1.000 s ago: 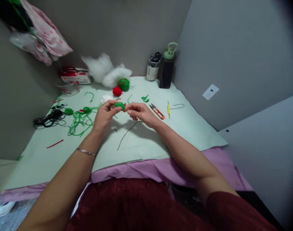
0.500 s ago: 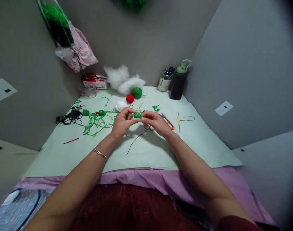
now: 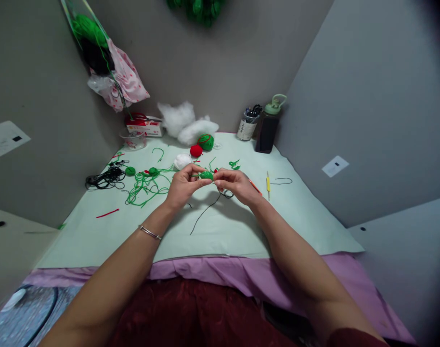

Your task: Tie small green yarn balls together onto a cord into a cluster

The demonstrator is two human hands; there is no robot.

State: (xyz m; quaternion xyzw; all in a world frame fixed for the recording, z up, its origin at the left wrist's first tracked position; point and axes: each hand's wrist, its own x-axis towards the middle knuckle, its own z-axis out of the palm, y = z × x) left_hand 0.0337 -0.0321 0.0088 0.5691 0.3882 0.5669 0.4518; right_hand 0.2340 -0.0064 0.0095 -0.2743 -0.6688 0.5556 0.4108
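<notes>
I'm pinching the small green piece [image 3: 206, 176] above the table [image 3: 234, 236] with my left hand [image 3: 182, 188]; my right [image 3: 237, 185] is meeting its end, grip unclear. Apparently I'm doing fine handwork, needing steadiness.

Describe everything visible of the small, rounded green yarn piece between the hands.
The small, rounded green yarn piece looks knitted or crocheted, with pale flecks or highlights. It lies roughly crosswise over the pale green table cover. The left hand pinches it between thumb and fingers, hiding part. The right hand's fingertips meet its right end; their grip is unclear.
</notes>
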